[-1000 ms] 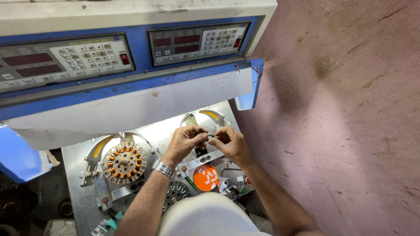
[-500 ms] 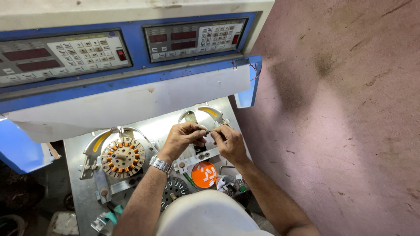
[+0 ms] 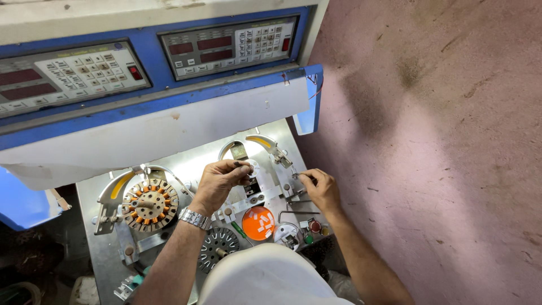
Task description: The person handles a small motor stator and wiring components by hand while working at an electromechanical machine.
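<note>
We closed our left hand (image 3: 221, 179) fingertips on a small dark part at the right winding fixture (image 3: 257, 164). Our right hand (image 3: 320, 188) pinched a thin metal lever (image 3: 298, 176) (wound stator (image 3: 149, 204) sat far left).

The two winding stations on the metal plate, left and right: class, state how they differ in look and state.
The left station holds a round stator with orange copper coils; the right station shows none. No hand is at the left station; at the right one the left hand pinches at the middle and the right hand its side. Both share curved, yellow-marked guide arms.
</note>
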